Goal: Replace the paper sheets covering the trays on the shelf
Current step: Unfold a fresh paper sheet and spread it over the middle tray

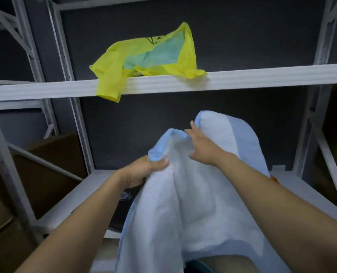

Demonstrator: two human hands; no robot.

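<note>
Facing a white ribbed-metal shelf rack [262, 77], holding a soft blue-edged white paper sheet [193, 203] over its lower level, below a crinkled yellow plastic bag [112, 62] with teal inside. Clamping its edge in the left hand [144, 170], touching it with the straight-fingered right hand [202, 146].

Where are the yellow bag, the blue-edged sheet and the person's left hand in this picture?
yellow bag [110, 60], head view: its yellow left side.
sheet [193, 203], head view: its white middle.
left hand [142, 172], head view: middle of the hand gripping the sheet's edge.
</note>
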